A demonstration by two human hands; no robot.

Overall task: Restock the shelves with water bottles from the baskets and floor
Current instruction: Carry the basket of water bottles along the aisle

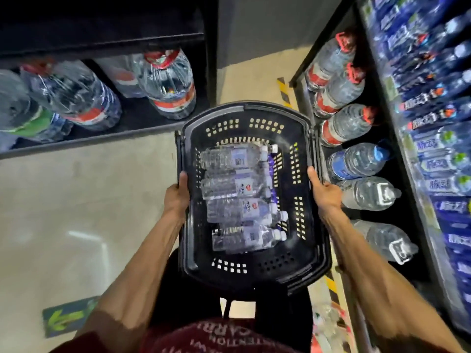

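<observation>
I hold a black plastic basket [303, 174] in front of me above the floor. My left hand [177, 197] grips its left rim and my right hand [325, 193] grips its right rim, thumbs over the edge. Several small clear water bottles [237, 197] lie on their sides in the bottom of the basket, caps pointing right. A low dark shelf [397, 217] on the right carries a row of large water jugs [356, 161], some with red caps, one blue, some white. Racks above it hold blue-labelled small bottles [438, 164].
On the left a black bottom shelf [132, 118] holds large jugs [168, 82] with red labels. Beige floor [76, 194] lies between the shelves, with a green arrow sticker [68, 317] and yellow-black hazard tape [284, 91] by the right shelf. More wrapped bottles [328, 324] sit low right.
</observation>
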